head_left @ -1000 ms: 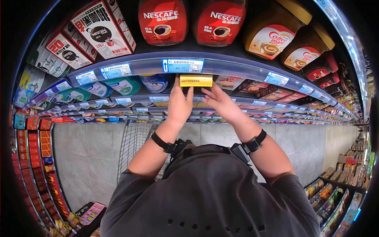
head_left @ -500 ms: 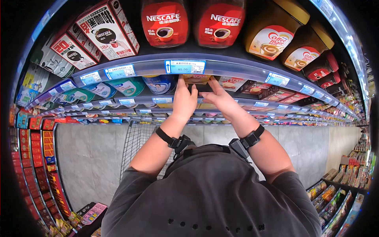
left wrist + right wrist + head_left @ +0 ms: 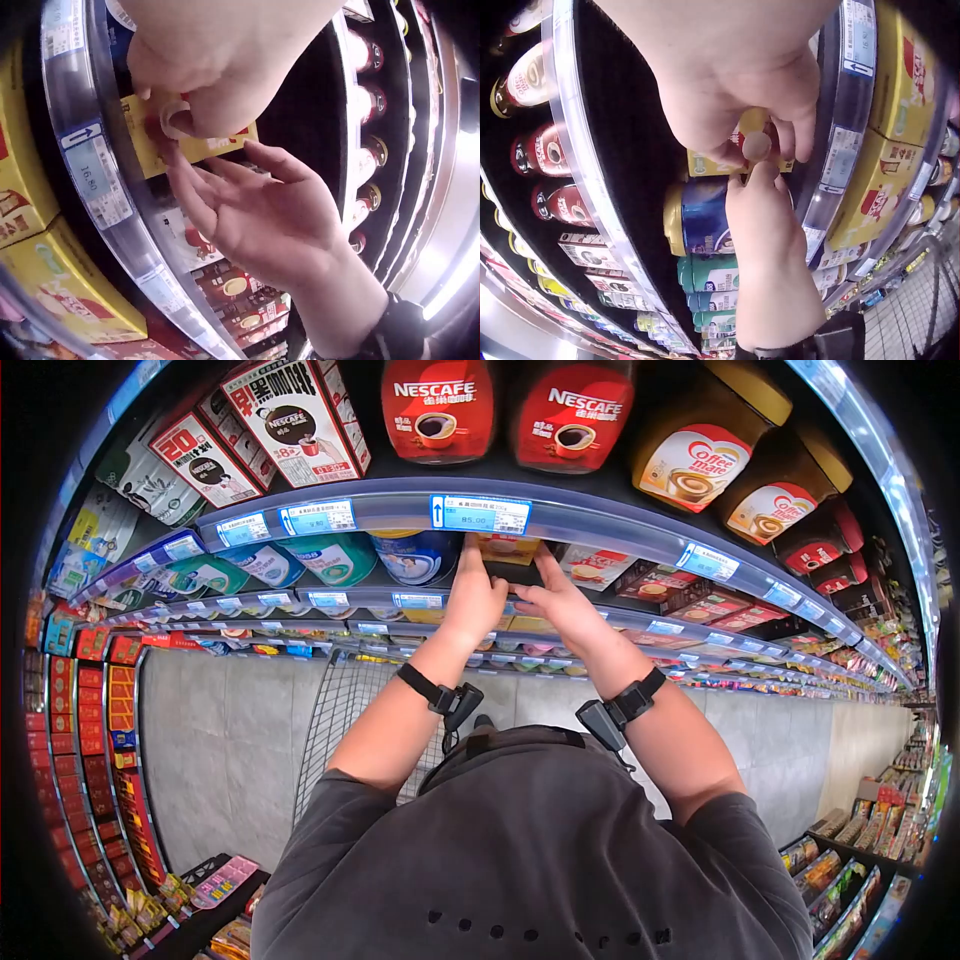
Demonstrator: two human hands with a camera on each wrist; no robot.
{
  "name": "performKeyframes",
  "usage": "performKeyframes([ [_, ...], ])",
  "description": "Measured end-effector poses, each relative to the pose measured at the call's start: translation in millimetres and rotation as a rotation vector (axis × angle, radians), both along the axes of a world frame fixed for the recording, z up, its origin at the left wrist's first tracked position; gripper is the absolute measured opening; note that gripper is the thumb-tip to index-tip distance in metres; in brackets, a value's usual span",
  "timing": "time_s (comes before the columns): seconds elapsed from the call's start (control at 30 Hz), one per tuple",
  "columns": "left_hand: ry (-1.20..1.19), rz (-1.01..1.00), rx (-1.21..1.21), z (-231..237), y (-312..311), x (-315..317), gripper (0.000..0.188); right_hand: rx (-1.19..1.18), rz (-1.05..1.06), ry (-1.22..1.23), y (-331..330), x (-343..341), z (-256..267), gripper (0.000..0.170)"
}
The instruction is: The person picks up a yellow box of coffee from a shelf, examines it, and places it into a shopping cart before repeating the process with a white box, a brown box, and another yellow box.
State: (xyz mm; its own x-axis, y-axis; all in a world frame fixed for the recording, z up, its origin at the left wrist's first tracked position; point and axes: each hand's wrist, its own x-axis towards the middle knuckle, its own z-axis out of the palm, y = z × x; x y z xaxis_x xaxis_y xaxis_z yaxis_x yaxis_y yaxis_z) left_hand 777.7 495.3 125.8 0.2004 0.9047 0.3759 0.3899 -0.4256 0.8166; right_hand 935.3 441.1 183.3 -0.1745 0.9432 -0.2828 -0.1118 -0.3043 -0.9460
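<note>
A yellow Nescafé box (image 3: 508,547) sits on the shelf under the upper shelf edge, partly hidden by that edge. My left hand (image 3: 475,595) reaches in along the left side of the box, fingers extended. From the other side my right hand (image 3: 565,600) has its fingertips at the right side. In the left wrist view the right palm shows, its fingers long and loose near the box's yellow face (image 3: 139,124). Both thumbs are toward the middle, low in front of the box.
A blue tin (image 3: 412,560) stands left of the box, and a white-and-red carton (image 3: 590,565) right of it. Above runs a shelf edge with a price label (image 3: 480,515), with red Nescafé jars (image 3: 437,410) over it. A wire cart (image 3: 345,700) stands below left.
The yellow box has gone from in front of the upper shelf edge to beneath it, further in, with both hands moving forward alongside. The head view has shifted slightly.
</note>
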Motion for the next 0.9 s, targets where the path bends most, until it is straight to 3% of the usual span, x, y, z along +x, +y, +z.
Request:
performKeyframes([
  [0.23, 0.028, -0.016, -0.205, 4.3, -14.6, -7.2, 0.085, -0.04, 0.077, 0.013, -28.0, 20.5, -7.5, 0.086],
  [0.33, 0.025, -0.03, -0.174, 1.9, -33.8, -15.7, 0.081, -0.072, 0.265, 0.038, -54.3, 54.0, -5.1, 0.073],
  [0.4, 0.031, -0.051, -0.137, 2.7, -52.7, -25.1, 0.073, -0.027, 0.375, 0.048, -77.0, 79.1, -4.2, 0.055],
  [0.53, 0.088, -0.065, -0.177, 10.8, -96.8, -55.8, 0.061, -0.078, 0.326, 0.024, -128.6, 133.7, 6.0, 0.049],
  [0.63, 0.066, 0.001, -0.209, -10.1, -131.9, -87.7, 0.048, -0.15, 0.205, 0.014, -163.9, 177.5, -10.9, 0.047],
  [0.7, -0.024, 0.199, -0.431, -26.3, -160.6, -109.9, 0.04, -0.225, 0.125, 0.089, -183.0, 201.5, -25.7, 0.044],
  [0.8, -0.11, 0.333, -0.435, -61.3, -206.7, -140.7, 0.039, -0.233, 0.168, 0.076, -201.7, 224.0, -39.3, 0.042],
  [0.9, -0.04, 0.422, -0.507, -64.6, -251.1, -148.2, 0.04, -0.257, 0.203, 0.054, -210.9, 237.4, -48.1, 0.044],
])
